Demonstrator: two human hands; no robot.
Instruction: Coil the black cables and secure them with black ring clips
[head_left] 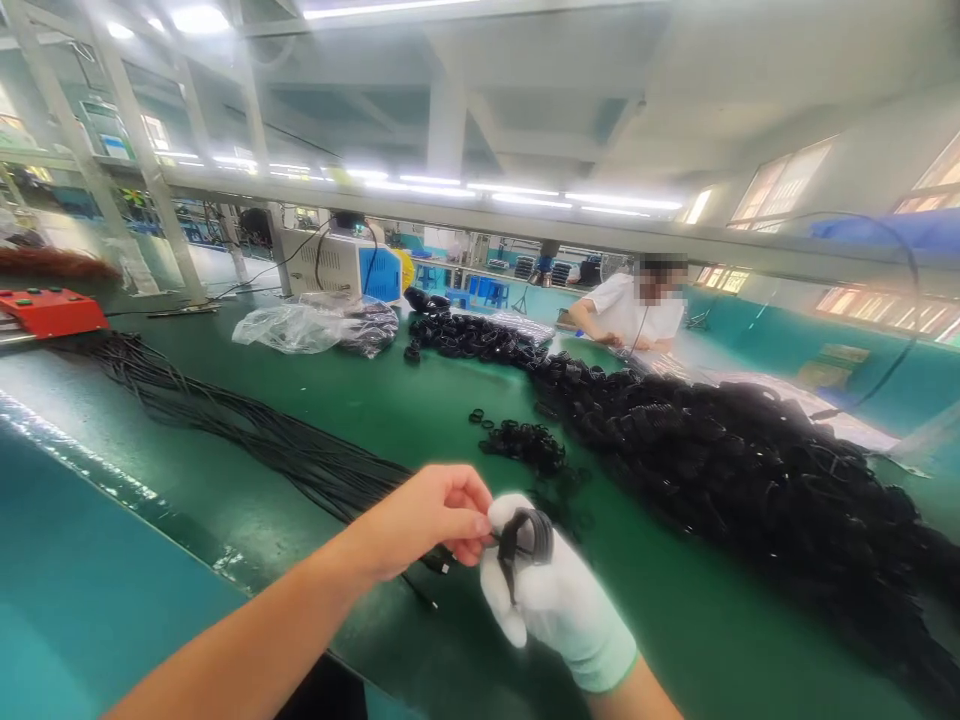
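Note:
My right hand (555,610), in a white glove, grips a small coiled black cable (534,537) between thumb and fingers. Bare and closed, my left hand (442,515) meets it at the coil's left side, thumb and fingertips pinched together on what looks like part of the same cable. Its exact grip is hidden behind the thumb. Just below and behind my left hand lie cable ends with small light connectors (445,568). They belong to a long bundle of straight black cables (247,425) stretched across the green table (360,400).
Coiled black cables form a large heap (720,465) along the right. Small black rings (525,445) lie in front of it. Plastic bags (292,326), a white-and-blue machine (345,265) and a red box (52,312) stand farther back. Across the table sits a person (637,310) in white.

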